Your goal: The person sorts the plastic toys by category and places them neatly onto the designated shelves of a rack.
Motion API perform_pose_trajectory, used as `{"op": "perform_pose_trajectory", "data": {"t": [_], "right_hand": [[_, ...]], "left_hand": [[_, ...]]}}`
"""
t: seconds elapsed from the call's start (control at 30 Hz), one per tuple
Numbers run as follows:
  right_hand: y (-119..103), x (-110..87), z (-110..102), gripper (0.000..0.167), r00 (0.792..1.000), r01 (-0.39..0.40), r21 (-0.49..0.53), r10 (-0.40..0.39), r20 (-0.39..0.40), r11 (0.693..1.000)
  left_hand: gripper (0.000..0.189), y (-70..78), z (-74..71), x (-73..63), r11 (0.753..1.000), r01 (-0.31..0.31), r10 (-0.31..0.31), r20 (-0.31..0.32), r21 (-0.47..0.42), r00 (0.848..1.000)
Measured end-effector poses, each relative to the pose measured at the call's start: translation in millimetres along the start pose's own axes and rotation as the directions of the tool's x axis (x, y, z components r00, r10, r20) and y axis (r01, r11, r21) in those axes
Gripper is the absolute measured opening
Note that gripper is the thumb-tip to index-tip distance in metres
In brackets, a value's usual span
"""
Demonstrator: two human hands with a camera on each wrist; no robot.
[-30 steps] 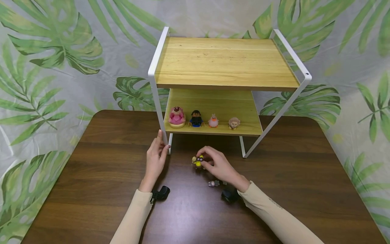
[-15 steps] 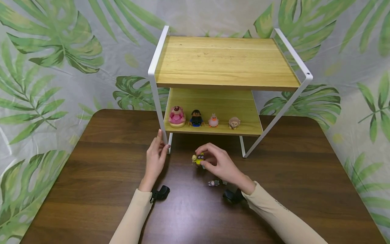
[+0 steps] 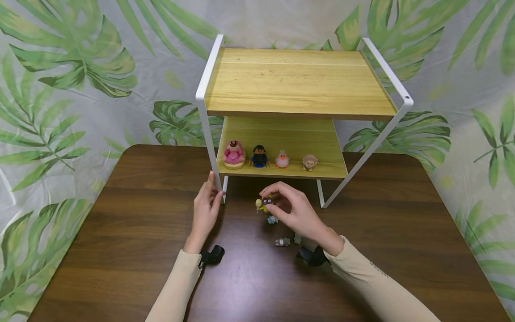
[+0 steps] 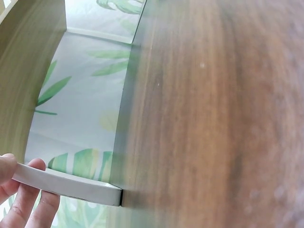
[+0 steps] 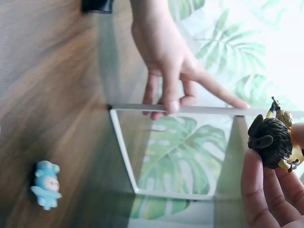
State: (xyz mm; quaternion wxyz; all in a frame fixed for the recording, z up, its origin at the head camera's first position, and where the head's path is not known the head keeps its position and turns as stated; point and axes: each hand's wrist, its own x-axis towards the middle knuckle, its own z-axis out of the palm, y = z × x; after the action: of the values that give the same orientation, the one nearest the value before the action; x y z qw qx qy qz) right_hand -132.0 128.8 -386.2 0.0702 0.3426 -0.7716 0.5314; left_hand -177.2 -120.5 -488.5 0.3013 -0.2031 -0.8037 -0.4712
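My right hand (image 3: 297, 212) pinches a small figurine (image 3: 265, 204) between thumb and fingers, raised over the table. It has a yellow body, and a tan piece sticks out at its side. The right wrist view shows the dark, rough back of the figurine's head (image 5: 271, 142) with two ears. Under the hand, a light blue figurine (image 3: 272, 219) lies on the table. My left hand (image 3: 205, 214) grips the white front left leg (image 4: 71, 184) of the shelf, thumb on one side and fingers on the other, one finger stretched up along it.
The two-tier wooden shelf (image 3: 297, 82) stands at the back of the brown table (image 3: 132, 250). On its lower board are a pink bear (image 3: 234, 155), a dark-haired figure (image 3: 259, 157), a pale duck (image 3: 282, 159) and a beige animal (image 3: 309, 163). Grey figurines (image 3: 282, 242) lie near my right wrist.
My right hand has risen a little toward the shelf with the yellow figurine, and the light blue figurine now shows beneath it. The left hand stays on the leg.
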Motion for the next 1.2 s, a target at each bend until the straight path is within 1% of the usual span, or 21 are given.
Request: {"op": "perform_pose_trajectory", "data": {"t": [0.13, 0.4, 0.6, 0.83, 1.03, 1.2], "right_hand": [[-5.9, 3.3, -4.0, 0.025, 0.999, 0.035, -0.013, -0.035, -0.013, 0.999], [-17.9, 8.5, -13.3, 0.027, 0.999, 0.045, 0.000, -0.045, -0.025, 0.999], [-24.8, 13.1, -21.3, 0.028, 0.996, 0.087, -0.006, -0.087, -0.037, 0.996], [-35.8, 20.6, -30.4, 0.029, 0.993, 0.106, -0.010, -0.106, -0.056, 0.994], [-44.6, 27.3, -36.6, 0.031, 0.986, 0.150, -0.022, -0.151, -0.077, 0.989], [-51.1, 33.3, -39.6, 0.032, 0.984, 0.159, -0.008, -0.159, -0.085, 0.987]], "left_hand": [[0.094, 0.1, -0.3, 0.2, 1.000, -0.002, 0.002, -0.002, -0.009, 1.000], [0.095, 0.2, -0.3, 0.1, 1.000, -0.006, 0.006, -0.001, -0.010, 1.000], [0.095, 0.7, -0.6, 0.1, 1.000, -0.005, 0.005, -0.003, -0.012, 1.000], [0.095, 1.1, -0.1, 0.3, 1.000, -0.008, 0.008, -0.006, -0.018, 1.000], [0.094, 1.8, 0.6, 0.4, 1.000, -0.017, 0.017, -0.015, -0.021, 1.000], [0.094, 2.1, -0.2, 0.2, 1.000, -0.009, 0.009, -0.011, -0.018, 1.000]]}}
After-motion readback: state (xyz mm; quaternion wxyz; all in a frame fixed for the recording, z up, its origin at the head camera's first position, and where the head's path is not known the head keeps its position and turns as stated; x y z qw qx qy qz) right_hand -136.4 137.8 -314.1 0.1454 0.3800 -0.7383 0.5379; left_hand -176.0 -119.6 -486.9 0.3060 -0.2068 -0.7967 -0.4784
